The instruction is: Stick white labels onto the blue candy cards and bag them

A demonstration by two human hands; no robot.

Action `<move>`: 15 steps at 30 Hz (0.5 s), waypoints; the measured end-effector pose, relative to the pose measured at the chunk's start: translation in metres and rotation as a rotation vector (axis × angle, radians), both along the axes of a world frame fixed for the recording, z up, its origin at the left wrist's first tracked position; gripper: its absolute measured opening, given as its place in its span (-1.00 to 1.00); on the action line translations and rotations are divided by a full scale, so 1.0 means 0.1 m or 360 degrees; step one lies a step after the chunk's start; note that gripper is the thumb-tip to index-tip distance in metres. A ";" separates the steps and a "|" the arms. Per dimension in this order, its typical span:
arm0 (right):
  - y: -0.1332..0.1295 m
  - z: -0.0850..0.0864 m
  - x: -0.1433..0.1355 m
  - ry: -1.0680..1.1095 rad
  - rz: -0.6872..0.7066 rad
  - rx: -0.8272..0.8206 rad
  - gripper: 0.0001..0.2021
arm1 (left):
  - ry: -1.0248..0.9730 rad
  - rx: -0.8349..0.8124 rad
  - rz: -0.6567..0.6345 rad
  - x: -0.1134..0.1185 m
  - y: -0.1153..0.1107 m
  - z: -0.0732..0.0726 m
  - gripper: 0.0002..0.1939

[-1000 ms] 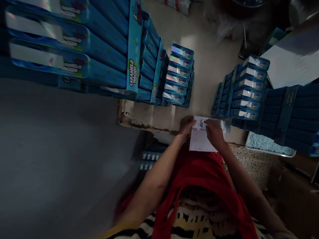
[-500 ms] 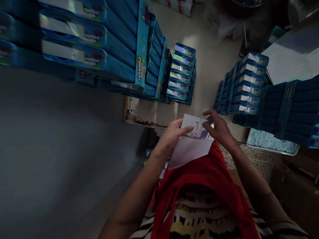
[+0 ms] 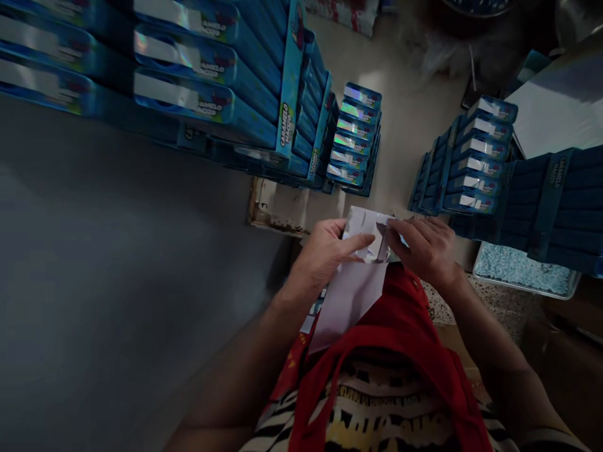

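Observation:
A white sheet of folded card (image 3: 351, 289), with cut flaps and creases at its far end, hangs over my red apron (image 3: 400, 307). My left hand (image 3: 325, 250) is closed on the card's left side, its thumb pressed flat across the white face. On the right, the fingers of my right hand (image 3: 424, 248) pinch the card's right edge beside a cut flap. A bit of shiny film or printed surface glints by those fingertips; what it is stays unclear.
Stacks of blue boxes (image 3: 254, 125) fill the left, with a smaller stack (image 3: 354, 135) ahead. More blue boxes (image 3: 475, 166) stand to the right. Below them sits a metal tray of pale blue pieces (image 3: 522, 270). White sheets (image 3: 560, 107) lie at the far right.
My right hand has turned and closed in on the card's right edge, its fingers now together. The card has tilted slightly, and the whole view has shifted a little left.

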State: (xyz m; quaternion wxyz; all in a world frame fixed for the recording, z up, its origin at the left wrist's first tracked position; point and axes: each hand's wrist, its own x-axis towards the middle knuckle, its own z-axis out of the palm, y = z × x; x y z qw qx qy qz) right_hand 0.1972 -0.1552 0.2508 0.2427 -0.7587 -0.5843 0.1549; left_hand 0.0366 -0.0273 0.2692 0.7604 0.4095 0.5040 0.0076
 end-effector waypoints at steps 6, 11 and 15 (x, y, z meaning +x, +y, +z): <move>0.02 0.04 0.13 0.0056 0.0163 -0.0137 -0.81 | -0.0064 0.0005 -0.0049 0.05 0.04 -0.01 -0.67; 0.01 0.02 0.20 0.0039 0.0236 -0.0132 -0.80 | -0.0138 0.0026 -0.0088 0.05 0.06 -0.05 -0.71; 0.03 0.02 0.21 0.0068 0.0234 -0.0144 -0.81 | -0.0144 0.0015 -0.0105 0.04 0.06 -0.09 -0.72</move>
